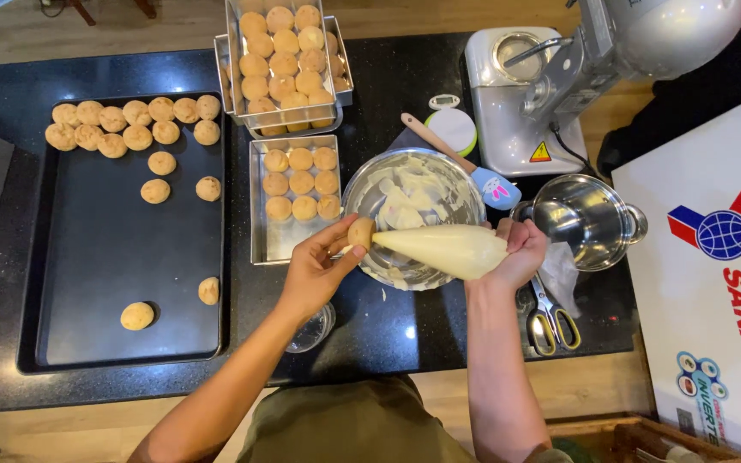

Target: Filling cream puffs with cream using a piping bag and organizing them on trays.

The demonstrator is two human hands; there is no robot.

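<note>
At the right edge stands a large white box [713, 283] printed with a red-and-blue emblem, a blue globe and red lettering. On the grey mixer base [516, 111] sits a small yellow triangular warning label [540, 153].

The left hand [315, 273] has its grip closed around one small round puff [360, 232], pinched between thumb and fingertips. The right hand [521, 253] grips the fat end of a cream-filled piping bag [443, 249], whose tip meets the puff. Both are held above a steel bowl [413, 214] smeared with cream, on the dark surface [388, 326].

The black tray [122, 249] on the left holds nineteen puffs: fourteen clustered at its far edge, three below them, two near its front. The small steel tin [289, 201] beside the bowl holds nine. Stacked tins [285, 64] behind it are packed with many more. One spatula [465, 163] leans on the bowl, one empty steel pot [589, 219] stands at the right, and one pair of yellow-handled scissors [551, 317] lies near the right wrist.
</note>
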